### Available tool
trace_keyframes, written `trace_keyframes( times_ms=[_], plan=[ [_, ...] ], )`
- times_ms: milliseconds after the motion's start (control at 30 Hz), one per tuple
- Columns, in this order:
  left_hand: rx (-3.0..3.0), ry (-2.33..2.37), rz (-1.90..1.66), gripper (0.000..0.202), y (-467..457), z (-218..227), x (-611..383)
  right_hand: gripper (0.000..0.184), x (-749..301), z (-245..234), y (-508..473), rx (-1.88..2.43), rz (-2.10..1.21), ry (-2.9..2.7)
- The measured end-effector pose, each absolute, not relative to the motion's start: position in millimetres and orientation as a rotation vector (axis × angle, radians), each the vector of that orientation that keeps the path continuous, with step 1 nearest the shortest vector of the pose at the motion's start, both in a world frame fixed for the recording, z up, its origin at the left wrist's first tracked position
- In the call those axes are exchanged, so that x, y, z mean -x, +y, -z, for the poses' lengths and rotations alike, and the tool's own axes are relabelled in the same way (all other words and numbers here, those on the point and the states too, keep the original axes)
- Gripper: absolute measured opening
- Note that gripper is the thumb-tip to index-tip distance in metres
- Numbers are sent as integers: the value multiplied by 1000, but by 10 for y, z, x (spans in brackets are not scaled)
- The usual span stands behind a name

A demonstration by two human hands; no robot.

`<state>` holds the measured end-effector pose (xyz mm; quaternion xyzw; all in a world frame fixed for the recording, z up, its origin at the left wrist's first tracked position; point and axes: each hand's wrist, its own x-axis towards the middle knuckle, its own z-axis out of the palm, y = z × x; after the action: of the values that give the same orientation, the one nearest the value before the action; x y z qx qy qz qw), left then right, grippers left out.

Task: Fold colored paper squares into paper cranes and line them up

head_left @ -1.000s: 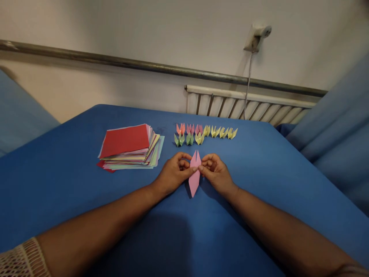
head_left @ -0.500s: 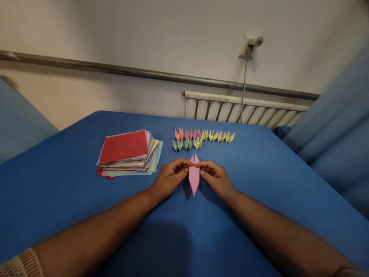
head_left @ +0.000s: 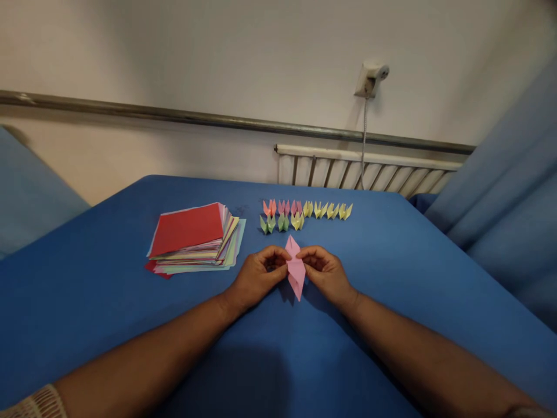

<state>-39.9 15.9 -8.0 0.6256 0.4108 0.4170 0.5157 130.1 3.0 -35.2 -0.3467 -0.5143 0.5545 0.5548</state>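
A pink folded paper piece (head_left: 296, 268) stands between my two hands at the middle of the blue table (head_left: 108, 313). My left hand (head_left: 256, 274) pinches its left edge with curled fingers. My right hand (head_left: 325, 271) pinches its right edge the same way. The paper's lower tip points toward me and its top leans slightly left. Just beyond it lie two rows of small folded paper figures (head_left: 304, 213) in pink, yellow and green.
A stack of coloured paper sheets (head_left: 194, 237) with a red sheet on top lies to the left of my hands. Behind the table run a metal rail (head_left: 174, 116) and a white slatted frame (head_left: 365, 168). Blue fabric (head_left: 509, 197) hangs at the right.
The pink piece's two upper points have come together into one tip, and it looks shorter and tilted. My hands stay on it; the view has dipped a little.
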Motion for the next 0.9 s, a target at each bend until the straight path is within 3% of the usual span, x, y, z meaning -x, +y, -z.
trace_keyframes(
  times_ms=[633,800,900],
  plan=[
    [-1384,1112,-1053,21,114,72,333,26,-1257,371,36,888,-1203,-1137],
    [-1210,1038,-991,38,96,60,314,38,-1247,349,15,866,-1174,-1159],
    [-1221,1024,-979,25,109,76,320,40,-1245,351,11,879,-1183,-1180]
  ],
)
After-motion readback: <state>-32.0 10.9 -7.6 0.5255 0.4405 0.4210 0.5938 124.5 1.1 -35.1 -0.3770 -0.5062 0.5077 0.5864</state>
